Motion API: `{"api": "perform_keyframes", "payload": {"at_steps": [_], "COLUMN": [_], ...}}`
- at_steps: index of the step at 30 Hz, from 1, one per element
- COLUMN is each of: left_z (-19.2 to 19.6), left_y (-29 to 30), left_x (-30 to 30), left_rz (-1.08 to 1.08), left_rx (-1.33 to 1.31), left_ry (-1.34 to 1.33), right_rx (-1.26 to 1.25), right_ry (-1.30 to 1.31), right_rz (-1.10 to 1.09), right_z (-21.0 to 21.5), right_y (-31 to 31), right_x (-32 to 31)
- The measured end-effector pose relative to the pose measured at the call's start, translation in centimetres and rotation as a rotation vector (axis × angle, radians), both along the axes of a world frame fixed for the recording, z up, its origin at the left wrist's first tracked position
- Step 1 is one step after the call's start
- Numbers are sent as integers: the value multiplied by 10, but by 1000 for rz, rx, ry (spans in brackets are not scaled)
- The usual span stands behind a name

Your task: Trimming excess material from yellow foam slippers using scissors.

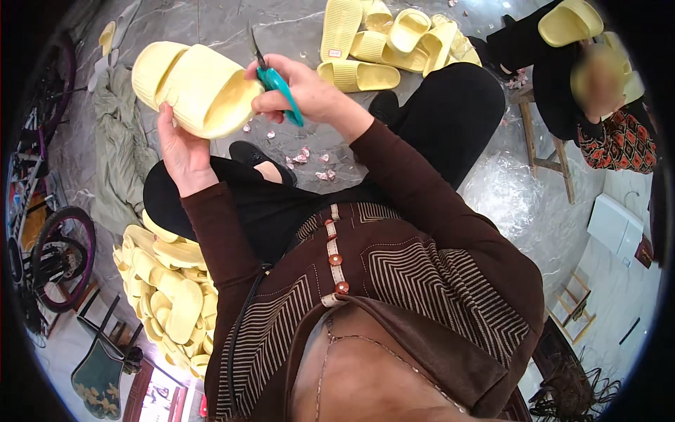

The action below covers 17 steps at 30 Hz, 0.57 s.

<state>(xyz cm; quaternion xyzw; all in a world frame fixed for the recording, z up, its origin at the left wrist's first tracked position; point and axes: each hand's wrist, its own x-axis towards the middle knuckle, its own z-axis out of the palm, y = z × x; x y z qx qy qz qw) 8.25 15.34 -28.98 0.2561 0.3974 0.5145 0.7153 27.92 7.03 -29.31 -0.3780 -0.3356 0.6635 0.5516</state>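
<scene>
At the far left edge a bicycle wheel [62, 257] stands over the grey marble floor [211, 21], and a pale green cloth [119, 151] lies crumpled just beside it. Lower down, close to the person's left side, a heap of yellow slippers [172, 295] is piled up. Above it the left hand [179, 144] is raised, fingers and thumb clamped around the underside of a yellow slide slipper [193, 88], which is held in the air above the lap, tilted with its strap end toward the left. Touching the slipper's right edge, the right hand [302, 91] is closed tight on the teal handles of small scissors [274, 81], whose dark blades point up past the slipper rim. Beneath the hands, small pinkish scraps [306, 156] are scattered on the floor between the black-trousered knees. Further right, beyond the hands, a second pile of yellow slippers [394, 42] rests on the floor. At the far right another person [598, 112] sits on a wooden stool [545, 151], with crumpled clear plastic wrap [506, 197] nearby.
</scene>
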Motion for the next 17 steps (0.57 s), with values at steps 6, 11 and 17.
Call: {"api": "perform_keyframes", "payload": {"at_steps": [6,11,17], "left_z": [45,86,62], "left_y": [14,12,-42], "left_x": [-30,-139,-284], "left_rz": [209,611,680], "left_rx": [118,287,229], "left_ry": [-49,235,383], "right_rx": [-88,-735,-752], "right_ry": [-911,-1251,-1113], "right_rz": [-650,-767,-679], "right_z": [-138,-239,-275], "right_y": [43,4,1], "right_x": [55,88,91]}}
